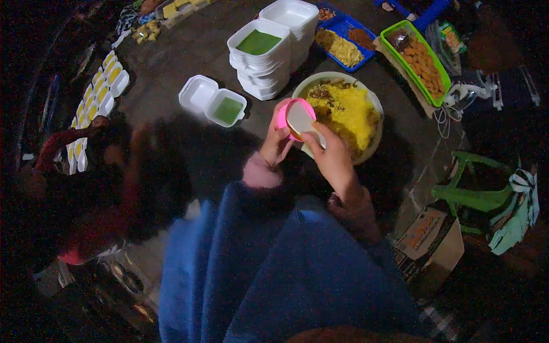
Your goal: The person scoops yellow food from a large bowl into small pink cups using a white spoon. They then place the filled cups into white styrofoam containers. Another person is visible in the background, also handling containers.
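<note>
My left hand (271,143) grips a small pink round bowl or mould (282,116) by its side. A pale rounded piece (299,118) lies across its mouth, with my right hand (335,160) pinching the edge; whether it is a scoop or a lid, I cannot tell. Both hands are above the near-left side of a large pale basin (379,133), which holds yellow rice (343,112) with darker bits at its far edge. To the left of my hands, an opened white foam box (198,93) has a green leaf square (228,110) in one half.
Stacked foam boxes (262,79) stand beyond the basin. Behind it sit a blue divided tray (343,28) of toppings and a green tray (446,96) of brown pieces. Filled boxes (99,90) line the left, near a co-worker's red sleeve (53,143). A green stool (476,195) and cardboard box (441,253) are right.
</note>
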`<state>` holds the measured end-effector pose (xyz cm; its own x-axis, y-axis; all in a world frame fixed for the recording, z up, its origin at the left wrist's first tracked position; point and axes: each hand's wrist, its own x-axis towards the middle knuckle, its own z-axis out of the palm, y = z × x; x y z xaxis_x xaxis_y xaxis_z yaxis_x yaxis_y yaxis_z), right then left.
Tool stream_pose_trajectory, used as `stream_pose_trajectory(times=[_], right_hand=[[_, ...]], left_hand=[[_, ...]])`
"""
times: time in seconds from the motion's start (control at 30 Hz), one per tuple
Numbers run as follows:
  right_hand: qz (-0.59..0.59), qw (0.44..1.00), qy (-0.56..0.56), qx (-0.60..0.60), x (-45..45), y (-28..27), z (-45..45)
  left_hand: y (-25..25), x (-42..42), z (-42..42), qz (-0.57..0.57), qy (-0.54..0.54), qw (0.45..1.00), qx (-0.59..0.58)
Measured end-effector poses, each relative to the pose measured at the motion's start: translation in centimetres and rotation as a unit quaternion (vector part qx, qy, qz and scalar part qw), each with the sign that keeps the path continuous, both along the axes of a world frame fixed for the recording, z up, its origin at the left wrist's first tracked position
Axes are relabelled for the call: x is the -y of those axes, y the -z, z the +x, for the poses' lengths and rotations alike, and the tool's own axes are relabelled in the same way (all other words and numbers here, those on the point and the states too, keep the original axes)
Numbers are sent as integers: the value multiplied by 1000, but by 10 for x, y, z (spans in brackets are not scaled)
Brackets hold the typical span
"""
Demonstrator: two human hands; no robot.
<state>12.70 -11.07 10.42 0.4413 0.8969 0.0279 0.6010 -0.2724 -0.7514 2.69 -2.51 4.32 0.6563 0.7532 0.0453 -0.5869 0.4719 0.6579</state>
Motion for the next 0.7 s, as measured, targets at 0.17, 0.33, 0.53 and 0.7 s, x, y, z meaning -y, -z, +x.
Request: stream_pose_trajectory(times=[0.17,0.33,0.53,0.7], right_hand=[[-16,991,-40,-127,0,2,10],[19,988,76,136,2,78,60],[-190,966,-1,176,-5,89,68],[88,984,21,-155,-22,94,36]], left_hand=[[23,-7,-8,-27,-9,999,25],[37,-17,-12,-164,3,981,105],[39,-19,-13,-172,-8,977,122],[29,-14,-8,-173,-45,983,48]])
